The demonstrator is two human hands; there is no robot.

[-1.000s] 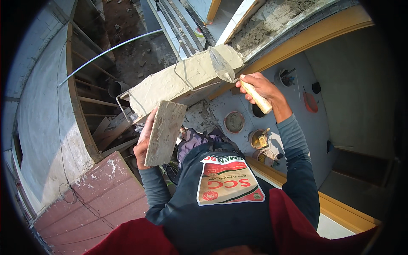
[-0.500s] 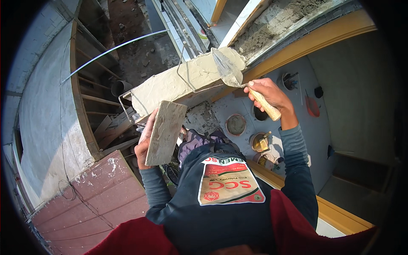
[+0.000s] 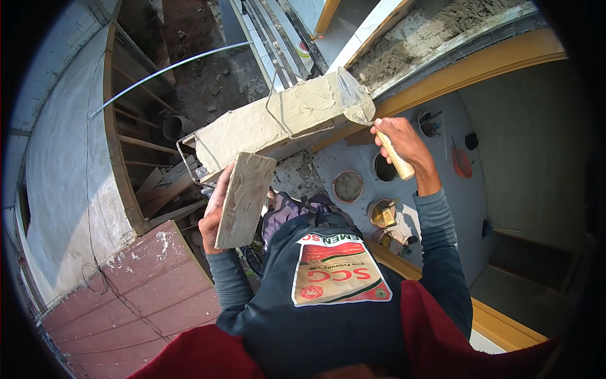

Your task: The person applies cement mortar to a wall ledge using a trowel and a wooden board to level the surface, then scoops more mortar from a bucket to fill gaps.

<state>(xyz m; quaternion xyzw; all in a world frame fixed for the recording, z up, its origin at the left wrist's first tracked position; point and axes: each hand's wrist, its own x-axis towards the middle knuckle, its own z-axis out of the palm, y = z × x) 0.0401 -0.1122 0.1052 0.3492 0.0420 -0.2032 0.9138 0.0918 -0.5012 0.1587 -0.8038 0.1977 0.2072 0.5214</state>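
Note:
My right hand [image 3: 404,140] is closed around the wooden handle of a trowel [image 3: 355,100]. The trowel's metal blade lies against the right end of a long ledge [image 3: 271,115] coated in pale wet mortar. In my left hand [image 3: 213,211] is a flat rectangular board [image 3: 246,199], smeared with mortar and tilted on edge just below the ledge's left end. Most of my left fingers are hidden behind the board. Bent metal rod clamps [image 3: 268,107] reach over the ledge.
Below on the right, the tiled floor holds several buckets, one with grey mortar [image 3: 348,186]. A yellow-orange frame [image 3: 454,68] runs along the upper right. Reddish roof sheets [image 3: 145,284] spread at lower left. A thin pale pipe [image 3: 170,68] crosses the upper left.
The trowel has slid right along the mortar to the ledge's end, its blade turning with it. My left hand and the board have barely moved.

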